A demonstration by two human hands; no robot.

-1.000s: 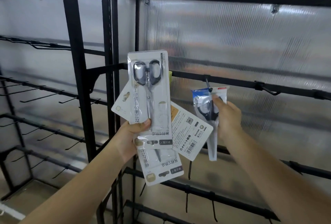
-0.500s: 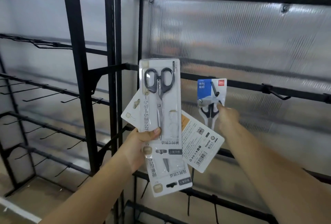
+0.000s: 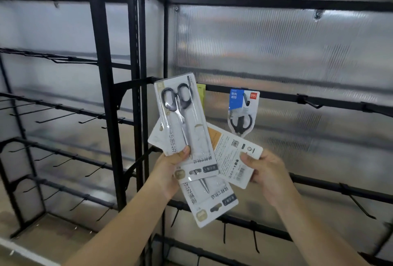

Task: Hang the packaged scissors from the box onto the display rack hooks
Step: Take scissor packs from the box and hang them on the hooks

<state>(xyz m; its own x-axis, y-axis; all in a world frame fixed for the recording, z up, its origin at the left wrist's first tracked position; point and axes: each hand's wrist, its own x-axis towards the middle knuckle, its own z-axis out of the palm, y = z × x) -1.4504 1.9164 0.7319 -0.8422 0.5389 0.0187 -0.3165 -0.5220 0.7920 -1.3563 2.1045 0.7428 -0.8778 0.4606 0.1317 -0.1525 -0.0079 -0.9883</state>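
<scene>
Packs (image 3: pixel 187 123) fanned in left hand (image 3: pixel 172 170); right hand (image 3: pixel 263 172) pinches one (back-facing) card (image 3: pixel 231 155).

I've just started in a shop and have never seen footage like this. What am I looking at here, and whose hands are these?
The view comes from a camera worn on a person's head, looking at their own hands. In front stands a black display rack with hooks. One blue-topped scissors pack already hangs on a hook. The left hand grips a fan of scissors packs, handles up. The right hand pinches the rightmost pack, which shows its printed back, probably to hang it next.
</scene>
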